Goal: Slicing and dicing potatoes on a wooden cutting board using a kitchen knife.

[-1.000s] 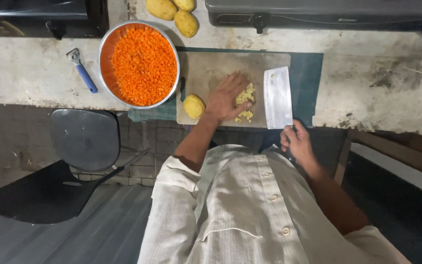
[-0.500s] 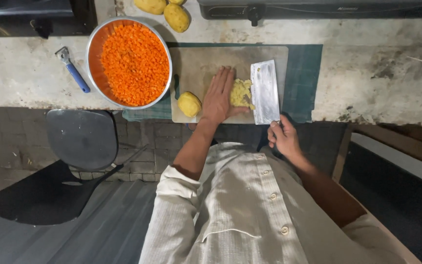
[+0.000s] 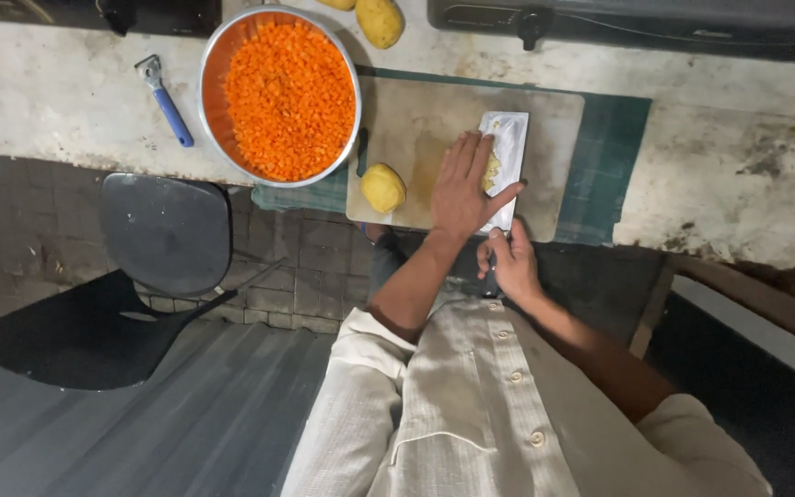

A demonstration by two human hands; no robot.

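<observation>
We saw the left hand (image 3: 461, 187) lying flat and open on the wooden chopping board (image 3: 558, 138), fingers stretched out together, its fingertips resting against a small heap of pale yellow chopped pieces (image 3: 491, 169) that sat on the broad blade of a cleaver (image 3: 506, 152). The hand grasped nothing; it only pressed against the pieces and the flat of the blade. The right hand (image 3: 508, 262) was closed around the cleaver's handle at the near edge of the board, just below the left hand's thumb; the handle itself was mostly hidden inside the fist. A whole peeled potato (image 3: 384, 188) lay on the board's left near corner, just beside the left wrist. The board rested on a dark green cloth (image 3: 614, 156) spread over the worn counter (image 3: 738, 156). Left of the board, touching its edge, stood a round metal bowl (image 3: 209, 74) full of diced carrot (image 3: 289, 97). A blue-handled peeler (image 3: 166, 99) lay further left, and more potatoes (image 3: 378, 18) sat behind the bowl
</observation>
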